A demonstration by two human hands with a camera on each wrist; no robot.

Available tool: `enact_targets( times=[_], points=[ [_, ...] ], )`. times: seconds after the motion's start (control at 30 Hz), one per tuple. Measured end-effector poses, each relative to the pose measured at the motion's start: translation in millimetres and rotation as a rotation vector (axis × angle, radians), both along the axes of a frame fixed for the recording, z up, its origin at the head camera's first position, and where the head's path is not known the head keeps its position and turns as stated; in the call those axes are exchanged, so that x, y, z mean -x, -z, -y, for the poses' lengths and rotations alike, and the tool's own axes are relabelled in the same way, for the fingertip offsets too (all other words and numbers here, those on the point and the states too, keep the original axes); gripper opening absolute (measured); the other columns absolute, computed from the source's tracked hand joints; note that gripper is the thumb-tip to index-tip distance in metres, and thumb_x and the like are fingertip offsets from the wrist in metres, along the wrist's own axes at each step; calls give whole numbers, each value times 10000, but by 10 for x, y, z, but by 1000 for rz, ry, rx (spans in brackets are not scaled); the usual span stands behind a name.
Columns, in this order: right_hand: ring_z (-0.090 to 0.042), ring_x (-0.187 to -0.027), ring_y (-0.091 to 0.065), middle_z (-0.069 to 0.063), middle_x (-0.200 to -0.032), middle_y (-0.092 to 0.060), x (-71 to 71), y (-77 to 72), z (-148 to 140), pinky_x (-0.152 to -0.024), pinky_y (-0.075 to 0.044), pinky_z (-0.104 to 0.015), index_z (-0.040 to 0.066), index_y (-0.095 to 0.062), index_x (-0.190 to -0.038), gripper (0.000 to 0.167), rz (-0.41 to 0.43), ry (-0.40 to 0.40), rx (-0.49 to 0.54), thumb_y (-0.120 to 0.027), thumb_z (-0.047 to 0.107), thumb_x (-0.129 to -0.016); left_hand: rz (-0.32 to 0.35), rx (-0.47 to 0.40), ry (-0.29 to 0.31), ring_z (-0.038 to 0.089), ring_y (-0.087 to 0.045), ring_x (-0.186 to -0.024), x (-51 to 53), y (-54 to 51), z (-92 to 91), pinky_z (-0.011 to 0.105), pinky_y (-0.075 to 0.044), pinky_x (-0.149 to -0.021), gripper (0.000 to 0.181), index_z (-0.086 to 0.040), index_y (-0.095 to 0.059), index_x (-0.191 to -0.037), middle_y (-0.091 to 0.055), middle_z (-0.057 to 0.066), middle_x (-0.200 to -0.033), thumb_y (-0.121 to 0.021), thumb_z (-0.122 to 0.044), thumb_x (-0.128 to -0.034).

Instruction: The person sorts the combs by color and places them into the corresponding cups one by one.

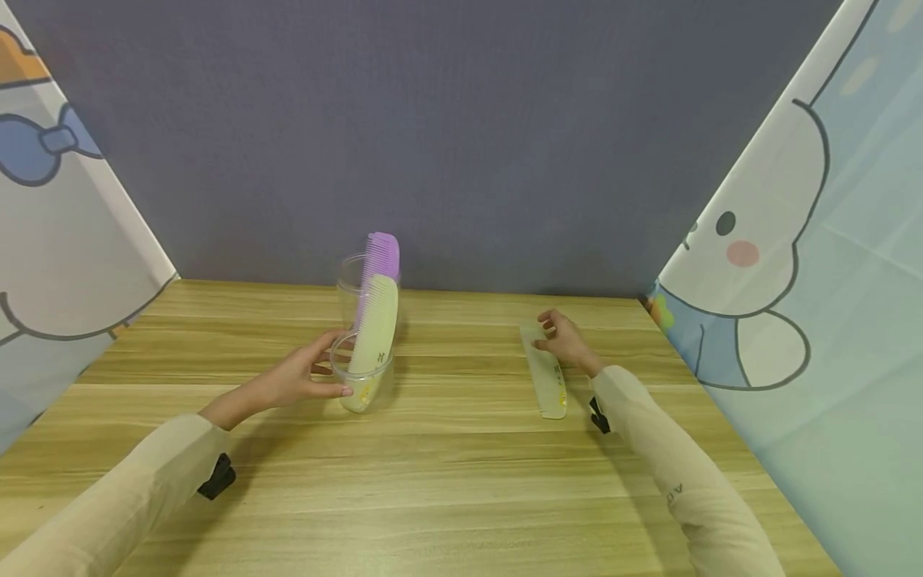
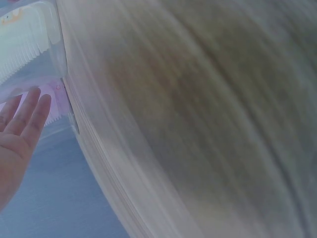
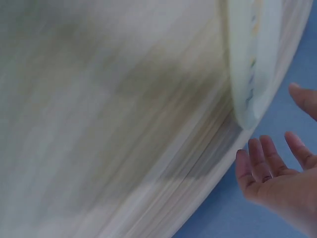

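A clear cup (image 1: 387,385) holds a pale yellow-green comb (image 1: 377,324), tilted and rising above the rim. My left hand (image 1: 299,378) is at its left side, thumb across the front and fingers behind. Those fingers look straight in the left wrist view, near the purple comb (image 2: 58,96). That comb leans in a second clear cup (image 1: 349,276) just behind. On the right, another pale comb (image 1: 544,373) lies flat on the table. Over its far end is my right hand (image 1: 566,340), fingers apart and loosely bent, with a gap from the comb in the right wrist view.
The wood-grain table (image 1: 433,481) meets a dark grey panel (image 1: 447,144) at the back. Cartoon-printed sheets flank it, one on the left (image 1: 65,240) and one on the right (image 1: 851,361). A black wrist device (image 1: 218,477) sits under the left sleeve.
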State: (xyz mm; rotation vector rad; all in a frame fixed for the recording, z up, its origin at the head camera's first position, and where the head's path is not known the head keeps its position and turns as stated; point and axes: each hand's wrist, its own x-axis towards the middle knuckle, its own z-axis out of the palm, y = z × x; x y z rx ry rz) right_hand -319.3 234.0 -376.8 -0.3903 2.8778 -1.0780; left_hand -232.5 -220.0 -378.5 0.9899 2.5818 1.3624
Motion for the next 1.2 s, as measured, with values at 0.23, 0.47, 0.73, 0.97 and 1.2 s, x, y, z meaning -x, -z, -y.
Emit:
enact_targets(
  times=[0.23,0.47,0.73,0.97,1.2],
  points=[
    [-457,-1130,-464,-323,-1249,-423,46,46,-29,-903,-461,-507,-77,-357,-1273,564,66,-5,-46,-653,124,-838,5,-2,-2,430,-520,-1110,2,4,-1,496,-504,-860,832,-23,-226,-1414,-444,272,-1299,-733,-170,-772],
    [-435,-1138,-461,-330,-1258,-434,33,55,-5,-918,-448,-505,-77,-361,-1271,581,72,-20,-108,-664,156,-833,2,-1,1,431,-517,-1113,2,3,-2,491,-505,-856,827,-13,-227,-1410,-439,272,-1302,-731,-170,-774],
    [-426,-1167,-440,-311,-1281,-435,23,60,38,-944,-433,-504,-56,-368,-1277,611,78,17,-141,-689,188,-818,9,2,-16,452,-509,-1114,-2,3,-9,504,-500,-863,812,1,-243,-1396,-448,277,-1292,-734,-165,-771],
    [-420,-1179,-430,-296,-1295,-421,31,57,50,-948,-430,-503,-49,-365,-1287,631,95,35,-133,-702,179,-805,-1,14,-19,469,-503,-1111,-7,-3,-23,511,-505,-852,789,12,-250,-1389,-464,291,-1273,-724,-161,-782],
    [-415,-1143,-442,-294,-1281,-405,65,41,60,-915,-450,-490,-43,-352,-1293,672,120,40,-112,-728,173,-779,-10,9,-19,464,-509,-1105,0,13,-10,503,-509,-847,812,13,-243,-1396,-466,285,-1273,-732,-165,-773]
  ],
)
